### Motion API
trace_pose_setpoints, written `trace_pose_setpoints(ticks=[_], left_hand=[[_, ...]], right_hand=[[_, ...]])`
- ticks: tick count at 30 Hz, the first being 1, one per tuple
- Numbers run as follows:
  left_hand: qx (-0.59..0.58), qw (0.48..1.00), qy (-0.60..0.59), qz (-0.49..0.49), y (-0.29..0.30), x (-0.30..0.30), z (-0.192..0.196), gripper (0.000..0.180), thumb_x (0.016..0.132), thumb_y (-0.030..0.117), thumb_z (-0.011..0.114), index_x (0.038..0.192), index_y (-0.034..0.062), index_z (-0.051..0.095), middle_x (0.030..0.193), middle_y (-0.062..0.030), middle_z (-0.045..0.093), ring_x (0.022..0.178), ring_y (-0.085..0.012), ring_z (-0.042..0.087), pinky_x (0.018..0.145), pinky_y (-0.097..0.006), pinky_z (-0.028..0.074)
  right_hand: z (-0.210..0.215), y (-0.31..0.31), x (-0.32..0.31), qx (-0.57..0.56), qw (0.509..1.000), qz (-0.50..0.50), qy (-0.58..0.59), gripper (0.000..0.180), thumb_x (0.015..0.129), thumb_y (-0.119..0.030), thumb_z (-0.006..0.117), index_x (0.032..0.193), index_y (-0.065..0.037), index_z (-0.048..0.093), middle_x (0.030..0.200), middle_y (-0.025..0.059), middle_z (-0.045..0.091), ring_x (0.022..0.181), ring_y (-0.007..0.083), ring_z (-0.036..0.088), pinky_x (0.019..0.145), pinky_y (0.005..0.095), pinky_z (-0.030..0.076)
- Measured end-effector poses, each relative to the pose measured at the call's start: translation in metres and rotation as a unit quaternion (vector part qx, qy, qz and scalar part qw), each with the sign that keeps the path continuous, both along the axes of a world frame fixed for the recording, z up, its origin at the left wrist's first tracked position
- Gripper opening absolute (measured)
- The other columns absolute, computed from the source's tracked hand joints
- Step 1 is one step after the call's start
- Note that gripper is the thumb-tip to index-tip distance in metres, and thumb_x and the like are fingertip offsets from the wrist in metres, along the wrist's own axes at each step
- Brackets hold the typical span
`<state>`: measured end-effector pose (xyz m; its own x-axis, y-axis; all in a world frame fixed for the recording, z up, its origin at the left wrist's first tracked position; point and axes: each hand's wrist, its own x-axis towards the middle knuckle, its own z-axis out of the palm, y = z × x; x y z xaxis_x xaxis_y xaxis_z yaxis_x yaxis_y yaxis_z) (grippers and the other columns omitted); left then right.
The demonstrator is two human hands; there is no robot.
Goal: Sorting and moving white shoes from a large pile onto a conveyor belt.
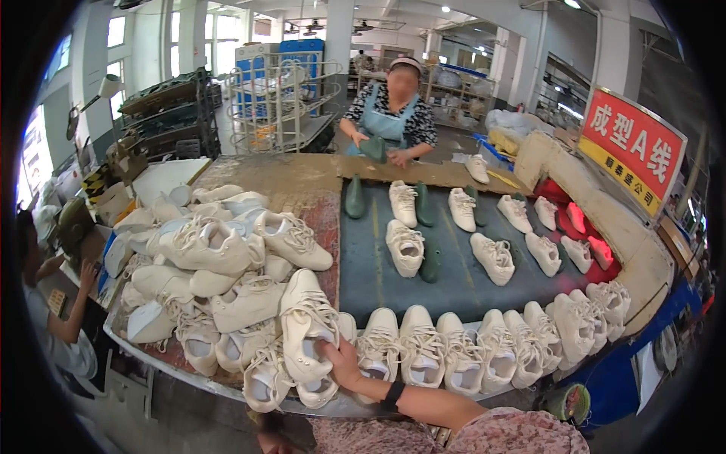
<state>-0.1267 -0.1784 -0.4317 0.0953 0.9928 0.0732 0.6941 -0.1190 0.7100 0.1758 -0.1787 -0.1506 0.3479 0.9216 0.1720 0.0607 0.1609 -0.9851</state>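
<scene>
My right hand, with a black band on the wrist, reaches left across the table's front edge and grips a white lace-up shoe at the edge of a big heap of white shoes. My thumb lies on the shoe's opening. Only a small part of my left hand shows at the lower edge, below the table rim, and its fingers are unclear. A curved row of several white shoes stands along the near edge, just right of my hand.
More white shoes and dark green shoe lasts lie on the grey belt. A person in a blue apron stands at the far end holding a last. Another person sits at the left. A red sign stands at the right.
</scene>
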Motion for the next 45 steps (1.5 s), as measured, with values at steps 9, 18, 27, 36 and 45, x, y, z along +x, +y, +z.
trace_pose_setpoints(ticks=[9, 18, 27, 36, 45], left_hand=[[-0.227, 0.954, -0.059, 0.185, -0.167, -0.024, 0.05, 0.038, 0.084, 0.035, 0.055, 0.097, 0.0027, 0.07, 0.089, -0.0223, 0.068, 0.086, -0.035, 0.066, 0.079, -0.042, 0.05], [-0.256, 0.947, -0.081, 0.175, -0.144, -0.008, 0.087, 0.025, 0.084, 0.02, 0.059, 0.086, -0.0028, 0.069, 0.077, -0.0151, 0.069, 0.072, -0.0185, 0.063, 0.067, -0.033, 0.05], [0.406, 0.89, 0.047, 0.202, -0.055, 0.046, 0.3, 0.027, 0.082, -0.004, 0.053, 0.106, 0.0014, 0.063, 0.107, -0.0164, 0.063, 0.102, -0.0353, 0.057, 0.089, -0.043, 0.044], [0.417, 0.89, 0.185, -0.005, 0.067, 0.121, 0.386, 0.038, 0.081, 0.013, 0.06, 0.118, 0.0049, 0.058, 0.133, -0.0137, 0.051, 0.128, -0.0307, 0.043, 0.108, -0.045, 0.029], [0.311, 0.894, 0.314, -0.075, 0.127, 0.126, 0.327, 0.048, 0.082, 0.022, 0.058, 0.127, 0.0053, 0.053, 0.143, -0.0107, 0.041, 0.137, -0.0264, 0.03, 0.114, -0.045, 0.02]], right_hand=[[-0.021, 0.008, 0.003, -0.041, 0.999, -0.004, 0.015, 0.051, 0.082, -0.042, 0.056, 0.114, -0.002, 0.06, 0.098, 0.0214, 0.067, 0.093, 0.0359, 0.064, 0.082, 0.0401, 0.047], [0.007, 0.007, 0.004, 0.028, 1.0, -0.003, 0.008, 0.039, 0.085, -0.031, 0.051, 0.107, 0.001, 0.058, 0.088, 0.0229, 0.065, 0.083, 0.036, 0.062, 0.077, 0.0381, 0.045], [0.004, 0.001, 0.005, 0.008, 1.0, -0.012, -0.007, 0.041, 0.085, -0.034, 0.05, 0.107, 0.0, 0.06, 0.086, 0.0217, 0.064, 0.08, 0.0358, 0.061, 0.076, 0.039, 0.045], [0.018, 0.007, 0.006, 0.016, 0.999, 0.032, 0.031, 0.039, 0.086, -0.027, 0.053, 0.11, 0.003, 0.059, 0.095, 0.0134, 0.066, 0.086, 0.0217, 0.06, 0.079, 0.0321, 0.046], [0.093, 0.015, 0.09, -0.1, 0.982, 0.106, 0.123, 0.037, 0.083, -0.025, 0.053, 0.101, 0.006, 0.062, 0.087, 0.0065, 0.064, 0.078, 0.0136, 0.057, 0.072, 0.0279, 0.046]])
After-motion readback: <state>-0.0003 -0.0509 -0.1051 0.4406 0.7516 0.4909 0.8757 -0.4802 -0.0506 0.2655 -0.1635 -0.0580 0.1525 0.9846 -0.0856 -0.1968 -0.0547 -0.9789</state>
